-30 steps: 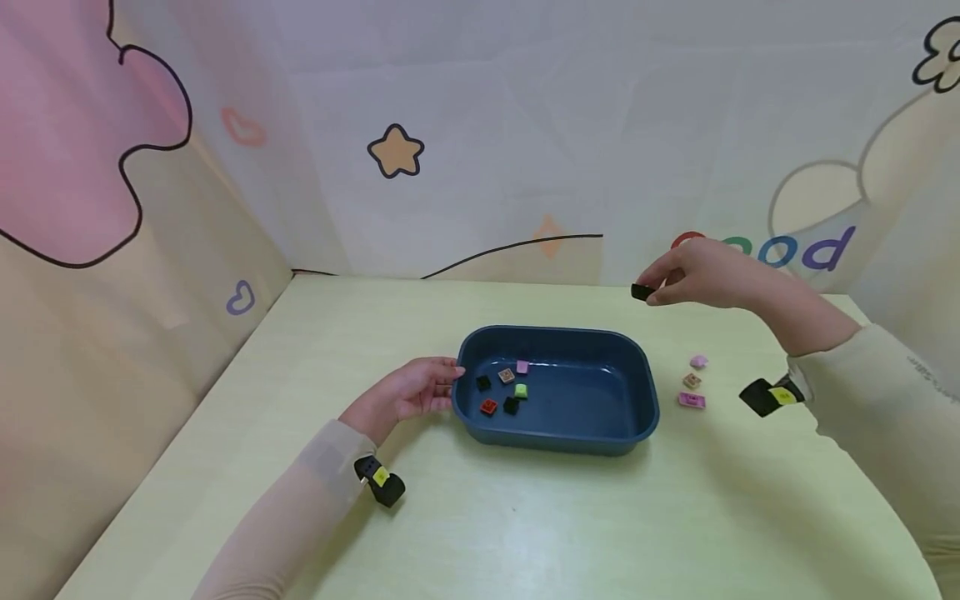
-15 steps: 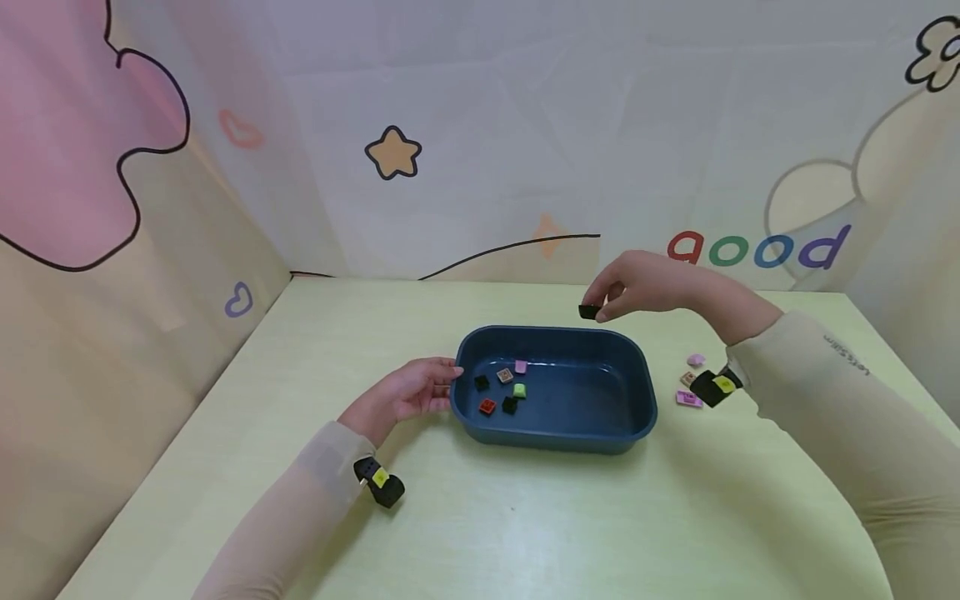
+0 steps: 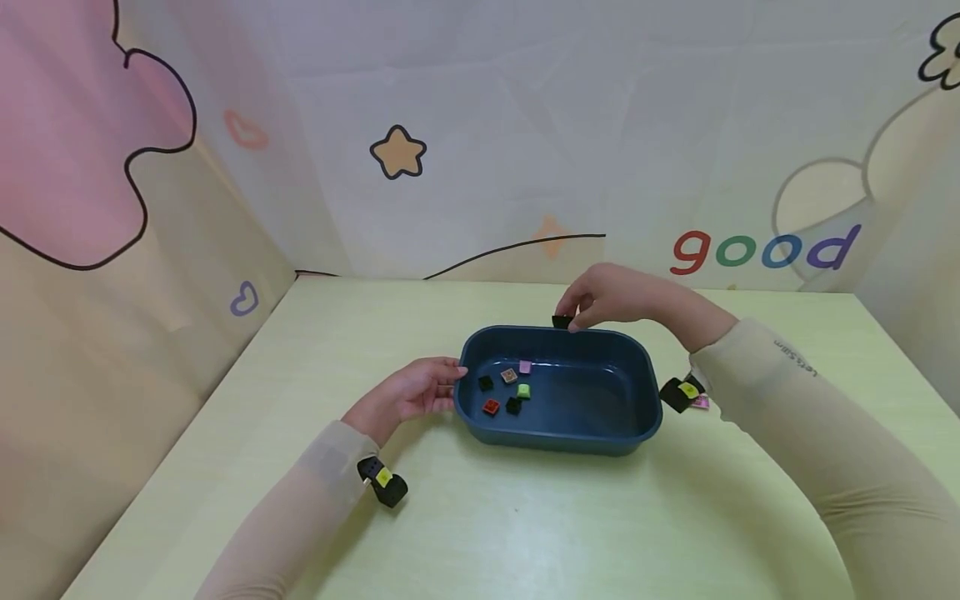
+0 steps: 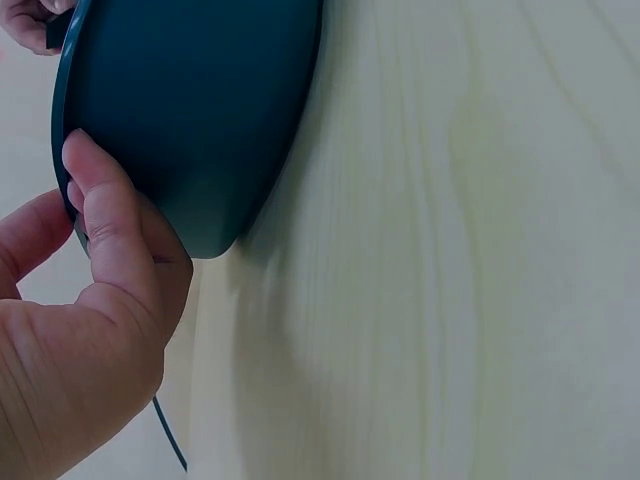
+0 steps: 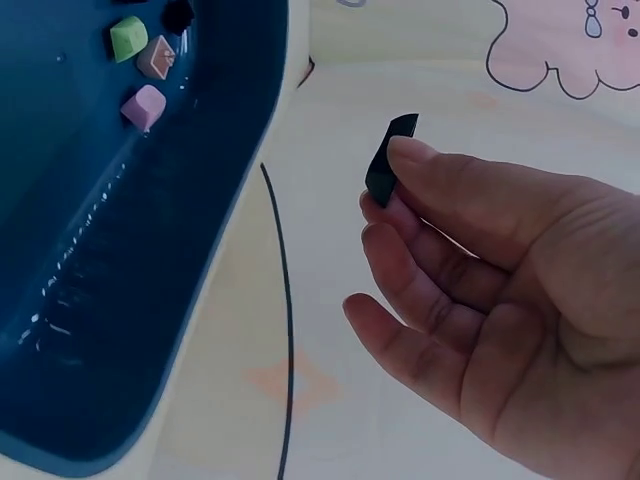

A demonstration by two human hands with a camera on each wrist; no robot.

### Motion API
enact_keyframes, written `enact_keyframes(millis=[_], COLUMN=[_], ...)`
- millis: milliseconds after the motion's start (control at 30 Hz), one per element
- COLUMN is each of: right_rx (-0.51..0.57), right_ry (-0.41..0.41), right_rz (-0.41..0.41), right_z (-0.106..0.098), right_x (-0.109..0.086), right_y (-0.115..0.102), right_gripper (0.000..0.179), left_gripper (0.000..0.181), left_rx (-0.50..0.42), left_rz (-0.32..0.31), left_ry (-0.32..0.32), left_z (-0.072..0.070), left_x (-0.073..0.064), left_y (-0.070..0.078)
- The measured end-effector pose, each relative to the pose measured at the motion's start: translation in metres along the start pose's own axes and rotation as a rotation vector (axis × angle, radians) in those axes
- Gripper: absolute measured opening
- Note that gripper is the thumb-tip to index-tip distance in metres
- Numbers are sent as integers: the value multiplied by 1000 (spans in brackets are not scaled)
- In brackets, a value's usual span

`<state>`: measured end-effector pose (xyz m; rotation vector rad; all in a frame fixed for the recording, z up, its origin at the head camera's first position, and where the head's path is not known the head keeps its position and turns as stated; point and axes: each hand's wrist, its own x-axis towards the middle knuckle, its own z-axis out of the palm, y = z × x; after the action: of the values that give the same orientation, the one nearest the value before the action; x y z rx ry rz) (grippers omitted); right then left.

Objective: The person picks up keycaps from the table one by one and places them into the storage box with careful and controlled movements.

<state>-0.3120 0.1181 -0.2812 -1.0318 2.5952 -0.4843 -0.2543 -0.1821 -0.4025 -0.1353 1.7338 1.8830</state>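
My left hand (image 3: 420, 389) grips the left end of a dark blue plastic basin (image 3: 555, 440), thumb on the rim and fingers against the outer wall in the left wrist view. Between the thumb and index finger of my right hand (image 3: 618, 292) is a black keycap (image 5: 392, 160), wider than the square ones. That hand is at the basin's far rim, near its middle in the head view. Inside the basin, toward the left, lie several small keycaps: a red one (image 3: 491, 407), a green one (image 3: 523, 391), a pink one (image 3: 525, 367), a beige one (image 3: 509, 376) and black ones (image 3: 486, 382).
A pink piece (image 3: 701, 402) lies on the pale table (image 3: 450, 533) right of the basin, mostly behind the right wrist's camera (image 3: 681, 393). A printed cloth (image 3: 480, 150) stands behind the table and along its sides.
My right hand has carried the black keycap left and down, from above the table's right side to the basin's far rim. The left hand keeps its grip in place.
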Motion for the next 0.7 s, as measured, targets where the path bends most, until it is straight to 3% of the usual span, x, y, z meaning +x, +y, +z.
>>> enact_keyframes(millis=[700], right_rx=[-50], right_ry=[-84], right_rz=[-68], right_z=[46], right_x=[43], right_y=[9], right_gripper=[24], left_gripper=[14], left_rx=[-6], left_rz=[-22], left_ry=[24], left_z=[-1], left_x=[2], left_y=[-1])
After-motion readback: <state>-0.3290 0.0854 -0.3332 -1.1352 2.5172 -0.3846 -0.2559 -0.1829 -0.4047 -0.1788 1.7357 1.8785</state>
